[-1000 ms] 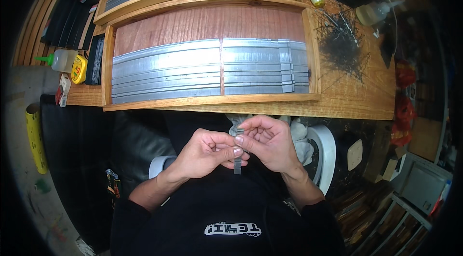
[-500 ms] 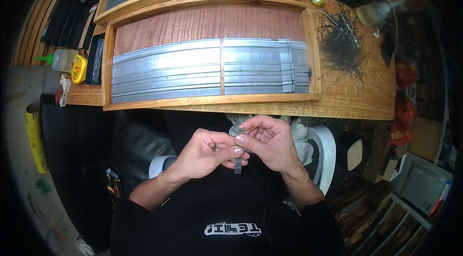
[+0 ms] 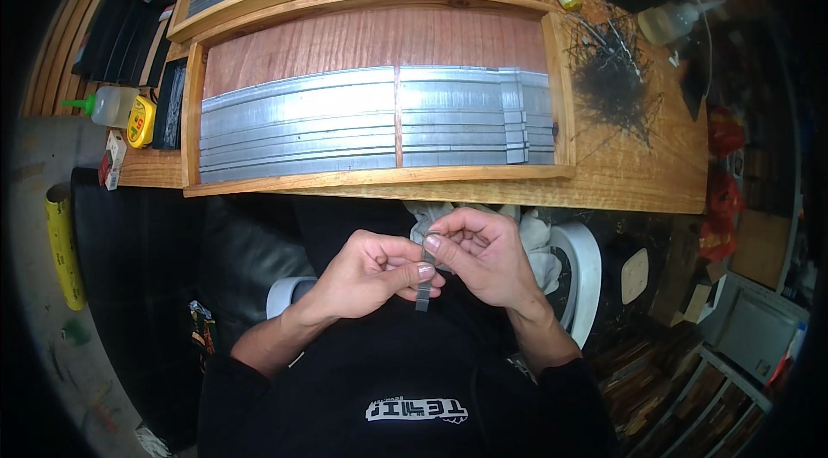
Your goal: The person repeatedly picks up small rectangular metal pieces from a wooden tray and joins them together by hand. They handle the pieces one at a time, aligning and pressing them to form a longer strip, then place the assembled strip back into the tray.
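Looking down through the head view, I see both hands meeting just near of the table edge, over the lap. My left hand (image 3: 366, 275) is curled nearly closed, thumb and forefinger pinching a small grey metal strip (image 3: 422, 292); my right hand (image 3: 483, 255) is likewise curled, its thumb and forefinger gripping the upper part of the same strip. The strip stands roughly upright in the picture, long axis running near to far, its lower end poking out below the left thumb. It lies between the two hands, touching both, so neither is clearly nearer; the left covers its middle, the right its top. A pale cloth (image 3: 526, 229) sits just behind the right hand.

Farther off, a wooden tray (image 3: 379, 175) on the workbench holds long grey metal strips (image 3: 362, 122) laid side by side, running left to right. A pile of dark wire pieces (image 3: 617, 78) lies to the right, a yellow tape measure (image 3: 141, 120) to the left.
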{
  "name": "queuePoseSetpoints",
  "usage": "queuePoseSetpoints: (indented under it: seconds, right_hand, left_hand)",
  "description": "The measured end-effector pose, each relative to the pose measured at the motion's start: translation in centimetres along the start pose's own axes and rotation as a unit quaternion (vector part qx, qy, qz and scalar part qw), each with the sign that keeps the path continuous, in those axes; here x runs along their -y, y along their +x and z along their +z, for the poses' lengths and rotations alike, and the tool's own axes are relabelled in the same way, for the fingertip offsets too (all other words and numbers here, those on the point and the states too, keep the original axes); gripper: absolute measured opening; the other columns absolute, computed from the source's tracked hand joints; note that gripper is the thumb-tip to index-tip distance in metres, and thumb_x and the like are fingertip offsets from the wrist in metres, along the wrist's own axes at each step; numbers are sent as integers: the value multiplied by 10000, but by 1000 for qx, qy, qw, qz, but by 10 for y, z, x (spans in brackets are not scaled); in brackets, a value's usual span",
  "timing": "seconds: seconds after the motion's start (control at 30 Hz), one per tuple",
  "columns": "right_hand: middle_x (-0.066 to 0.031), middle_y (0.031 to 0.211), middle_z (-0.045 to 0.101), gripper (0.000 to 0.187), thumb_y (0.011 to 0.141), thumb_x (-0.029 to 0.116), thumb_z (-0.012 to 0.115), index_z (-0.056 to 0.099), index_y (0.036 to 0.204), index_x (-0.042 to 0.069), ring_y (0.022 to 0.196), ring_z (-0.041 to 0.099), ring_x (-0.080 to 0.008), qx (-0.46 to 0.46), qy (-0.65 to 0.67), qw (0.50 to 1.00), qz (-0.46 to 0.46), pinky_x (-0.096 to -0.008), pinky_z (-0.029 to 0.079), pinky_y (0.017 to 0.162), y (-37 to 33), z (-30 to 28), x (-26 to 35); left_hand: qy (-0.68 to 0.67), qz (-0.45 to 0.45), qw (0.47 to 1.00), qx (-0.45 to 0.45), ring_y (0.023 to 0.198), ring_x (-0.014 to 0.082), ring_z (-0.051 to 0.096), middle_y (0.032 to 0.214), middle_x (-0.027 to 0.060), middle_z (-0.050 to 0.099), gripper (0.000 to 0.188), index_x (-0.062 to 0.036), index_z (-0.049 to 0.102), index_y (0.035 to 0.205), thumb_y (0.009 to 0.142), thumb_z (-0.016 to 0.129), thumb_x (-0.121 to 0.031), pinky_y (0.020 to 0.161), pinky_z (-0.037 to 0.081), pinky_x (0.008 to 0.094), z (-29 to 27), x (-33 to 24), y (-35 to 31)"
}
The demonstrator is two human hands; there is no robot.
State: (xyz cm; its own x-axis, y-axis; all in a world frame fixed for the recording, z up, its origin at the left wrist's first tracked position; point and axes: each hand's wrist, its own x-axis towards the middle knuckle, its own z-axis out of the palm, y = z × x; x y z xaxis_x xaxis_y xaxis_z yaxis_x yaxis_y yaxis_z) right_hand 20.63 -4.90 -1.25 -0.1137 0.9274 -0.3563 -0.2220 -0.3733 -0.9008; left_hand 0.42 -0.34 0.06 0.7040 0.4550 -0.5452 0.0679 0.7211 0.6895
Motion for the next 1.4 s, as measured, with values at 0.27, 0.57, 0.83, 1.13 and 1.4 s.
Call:
queuePoseSetpoints:
  seconds: [0.27, 0.57, 0.83, 1.13, 1.4]
  right_hand:
    - [-53, 815, 688, 91, 974, 24, 676, 668, 1009, -61, 673, 628, -40, -7, 13, 1000, -12, -177, 512, 573, -1, 3, 8]
    - [-51, 824, 676, 85, 979, 13, 658, 653, 1010, -66, 667, 630, -49, -7, 27, 1000, -10, -187, 523, 569, -1, 4, 5]
    - [-39, 831, 663, 66, 985, -4, 633, 640, 1009, -65, 681, 626, -46, -20, 4, 1000, -8, -186, 521, 577, -3, 7, 8]
    - [-46, 852, 668, 69, 988, -11, 628, 634, 1029, -65, 694, 627, -53, -51, 38, 998, -19, -196, 530, 593, -2, 9, 1]
    - [-65, 873, 718, 151, 978, 52, 686, 701, 1075, -64, 705, 650, -55, 1, 10, 1000, 19, -195, 533, 594, -1, -2, 5]
  left_hand:
    - [-9, 34, 999, -8, 913, 234, 758, 996, 160, 761, 180, 49, 705, 1135, 992, 649, -44, 748, 639, 304, 2, 3, 2]
    - [-2, 36, 999, -5, 909, 231, 759, 992, 155, 763, 170, 42, 713, 1124, 993, 648, -45, 742, 637, 298, 2, 2, 3]
    - [7, 20, 1000, -2, 898, 188, 752, 981, 135, 761, 171, 34, 711, 1129, 1008, 632, -57, 773, 635, 295, 1, -3, 1]
    - [-8, 33, 999, -24, 881, 176, 751, 962, 131, 762, 171, 34, 719, 1120, 1005, 641, -66, 762, 633, 290, 3, -3, 3]
    - [6, -1, 1000, 7, 901, 183, 751, 1001, 138, 760, 195, 35, 704, 1155, 1013, 631, -77, 761, 633, 294, -2, -3, 3]
